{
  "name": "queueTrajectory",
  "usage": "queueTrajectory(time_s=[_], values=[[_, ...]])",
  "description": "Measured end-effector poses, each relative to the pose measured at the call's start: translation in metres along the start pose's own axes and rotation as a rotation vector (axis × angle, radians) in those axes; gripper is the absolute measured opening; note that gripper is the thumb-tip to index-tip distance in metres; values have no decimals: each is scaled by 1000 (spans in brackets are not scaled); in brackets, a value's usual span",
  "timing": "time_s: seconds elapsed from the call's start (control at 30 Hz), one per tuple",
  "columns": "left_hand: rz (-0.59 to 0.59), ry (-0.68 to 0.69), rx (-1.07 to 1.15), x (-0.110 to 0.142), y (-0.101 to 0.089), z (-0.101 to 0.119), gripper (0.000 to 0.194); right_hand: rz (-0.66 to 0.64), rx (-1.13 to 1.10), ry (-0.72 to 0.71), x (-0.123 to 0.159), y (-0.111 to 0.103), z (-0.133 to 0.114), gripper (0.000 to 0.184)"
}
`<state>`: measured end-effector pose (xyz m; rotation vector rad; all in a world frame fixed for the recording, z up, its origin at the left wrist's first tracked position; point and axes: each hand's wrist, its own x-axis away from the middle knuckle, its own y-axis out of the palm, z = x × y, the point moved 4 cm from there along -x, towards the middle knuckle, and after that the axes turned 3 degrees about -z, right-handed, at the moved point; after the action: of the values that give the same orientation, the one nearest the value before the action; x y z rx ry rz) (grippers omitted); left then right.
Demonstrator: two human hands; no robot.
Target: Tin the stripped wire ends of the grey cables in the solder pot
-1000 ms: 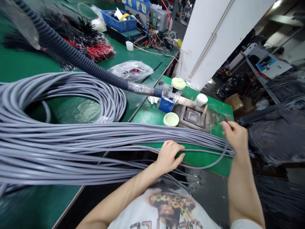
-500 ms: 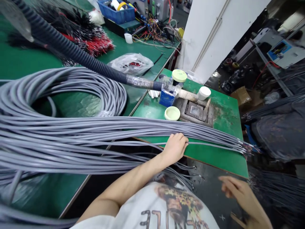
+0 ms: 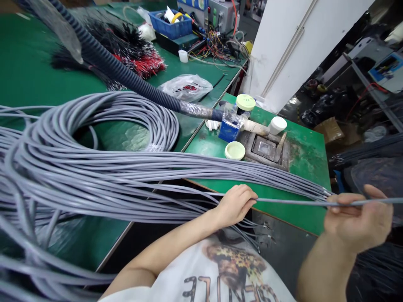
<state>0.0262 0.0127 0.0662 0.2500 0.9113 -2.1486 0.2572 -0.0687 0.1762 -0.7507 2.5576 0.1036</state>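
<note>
My left hand (image 3: 237, 202) is closed around a single grey cable (image 3: 289, 202) near the front edge of the small green table. From there the cable stretches almost straight to my right hand (image 3: 359, 218), whose fingers are curled on it, and it runs on past the right edge of the view. Just behind lies a bundle of grey cables (image 3: 220, 167) with stripped ends beside my right hand. Its left part loops into a large coil (image 3: 163, 126). Below my left wrist, other cable ends (image 3: 252, 235) hang over the table edge.
A solder pot (image 3: 264, 149) sits on the green table (image 3: 302, 180), near a pale green lid (image 3: 235, 150), a white jar (image 3: 277, 124) and a blue box (image 3: 228, 131). A ribbed black hose (image 3: 126, 73) crosses above the coil. Farther back are black and red wires (image 3: 141, 63) and a blue bin (image 3: 171, 27).
My right hand let go of a cable end, dropped low, then rose on the right with a cable now pulled taut. My left hand has closed on the cable.
</note>
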Motion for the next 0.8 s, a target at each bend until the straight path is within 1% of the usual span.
queueTrajectory(time_s=[0.03,0.07,0.1,0.17,0.2,0.23,0.27,0.3,0.33,0.4,0.5,0.57,0.63,0.7,0.8], values=[[-13,-9,-13,0,2,-2,16,-45,100,-42,2,2,-9,22],[-31,-16,-31,0,3,-4,17,-144,215,-58,4,5,-16,22],[-52,-20,-54,0,6,-6,18,-297,332,-58,8,11,-19,23],[-102,-21,-99,0,10,-9,20,-679,528,-75,20,23,-18,26],[-126,-24,-112,0,12,-11,21,-862,586,-98,27,28,-15,28],[-142,-29,-113,0,14,-12,21,-1014,617,-126,33,33,-11,29],[-145,-38,-96,0,15,-12,21,-1127,631,-152,38,36,-7,29],[-132,-53,-55,0,15,-12,21,-1206,642,-168,42,39,-3,30],[-103,-76,15,-1,14,-12,20,-1256,655,-177,44,42,1,31],[-3,-164,237,-3,9,-13,21,-1317,675,-179,49,45,7,32],[144,-382,687,-7,2,-18,26,-1360,702,-166,54,45,11,31],[191,-493,920,-11,0,-19,28,-1384,716,-159,56,43,10,30],[220,-544,1032,-15,-2,-19,26,-1401,715,-171,58,42,9,30],[233,-561,1060,-18,-2,-17,26,-1395,724,-211,59,44,7,28],[207,-563,1061,-23,2,-11,26,-1313,752,-292,60,53,4,26]])
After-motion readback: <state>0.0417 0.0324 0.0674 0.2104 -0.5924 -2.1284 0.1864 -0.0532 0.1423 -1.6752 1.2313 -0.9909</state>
